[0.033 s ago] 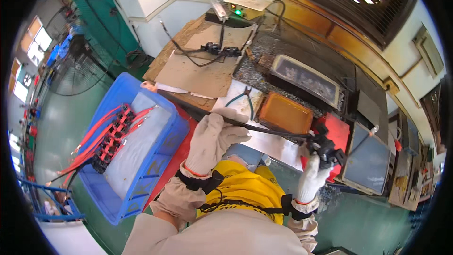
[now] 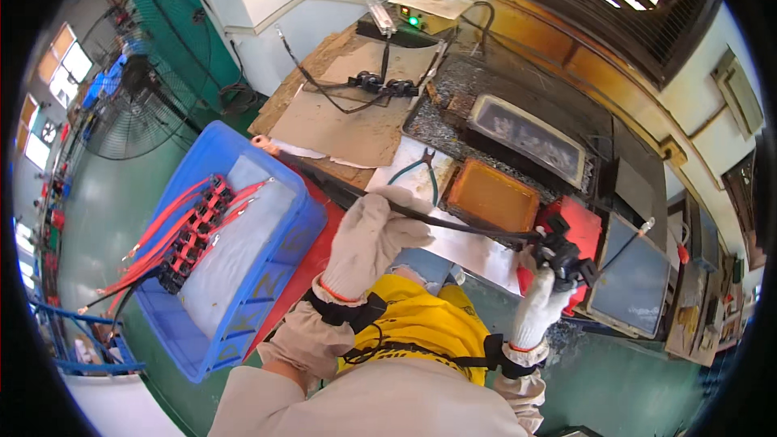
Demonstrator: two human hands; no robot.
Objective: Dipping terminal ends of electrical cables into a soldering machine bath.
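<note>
Both my hands wear pale gloves. My left hand point(image 2: 374, 235) is closed around a black cable point(image 2: 465, 226), which runs past it toward the upper left. The cable's right end reaches a black plastic fitting with clamp-like parts point(image 2: 562, 257). My right hand point(image 2: 540, 299) grips this fitting from below, and its fingertips are partly hidden behind it. A short black lead with a metal lug point(image 2: 646, 226) sticks out to the right of the fitting. Green-handled cutting pliers point(image 2: 425, 174) lie on white paper beyond my left hand.
At left, a blue bin point(image 2: 279, 275) carries black fittings with red cables point(image 2: 194, 231). Similar black fittings point(image 2: 380, 85) lie on cardboard point(image 2: 340, 129). An amber-filled tray point(image 2: 494, 198), a rectangular pot point(image 2: 526, 133) and a red block point(image 2: 579, 226) stand across the bench. A fan point(image 2: 137, 89) is far left.
</note>
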